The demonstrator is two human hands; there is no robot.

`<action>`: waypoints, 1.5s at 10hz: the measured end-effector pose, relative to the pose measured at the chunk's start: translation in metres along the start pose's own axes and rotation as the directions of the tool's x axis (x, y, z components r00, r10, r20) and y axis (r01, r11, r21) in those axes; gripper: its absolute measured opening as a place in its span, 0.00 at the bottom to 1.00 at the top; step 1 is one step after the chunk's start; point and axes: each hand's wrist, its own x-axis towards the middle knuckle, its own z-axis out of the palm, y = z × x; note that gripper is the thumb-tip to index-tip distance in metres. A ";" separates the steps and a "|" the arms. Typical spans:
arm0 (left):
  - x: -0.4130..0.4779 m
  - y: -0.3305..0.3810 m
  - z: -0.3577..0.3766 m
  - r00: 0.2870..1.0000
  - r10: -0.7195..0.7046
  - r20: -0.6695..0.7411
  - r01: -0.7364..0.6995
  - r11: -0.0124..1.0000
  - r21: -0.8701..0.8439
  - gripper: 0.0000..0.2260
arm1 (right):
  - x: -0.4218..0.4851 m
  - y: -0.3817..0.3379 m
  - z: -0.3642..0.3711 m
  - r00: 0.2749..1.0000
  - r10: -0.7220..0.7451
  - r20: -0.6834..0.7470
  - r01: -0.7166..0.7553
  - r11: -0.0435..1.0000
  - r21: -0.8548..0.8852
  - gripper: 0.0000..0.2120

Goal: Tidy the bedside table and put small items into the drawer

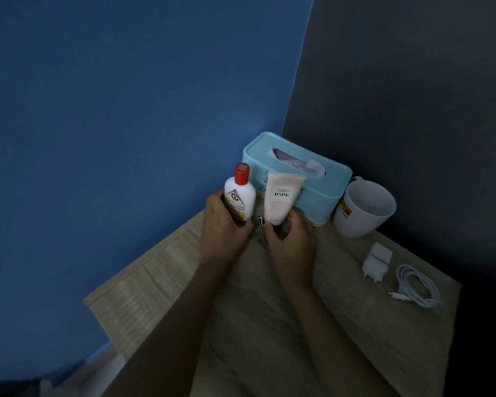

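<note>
Red-capped white bottle (239, 197), pink tube (281, 197)

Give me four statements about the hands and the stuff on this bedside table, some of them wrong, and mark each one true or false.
1. The left hand holds a bottle with a red cap. True.
2. The right hand holds the mug. False: it holds a pink tube; the mug stands on the table, untouched.
3. The tissue box stands behind the tube. True.
4. The cable lies inside the mug. False: it lies coiled on the table, near the charger.
</note>
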 end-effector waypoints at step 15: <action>-0.026 0.022 -0.043 0.937 -0.156 0.313 0.133 0.987 0.094 0.38 | -0.003 -0.014 -0.010 0.988 0.143 0.064 -0.135 0.984 -0.115 0.28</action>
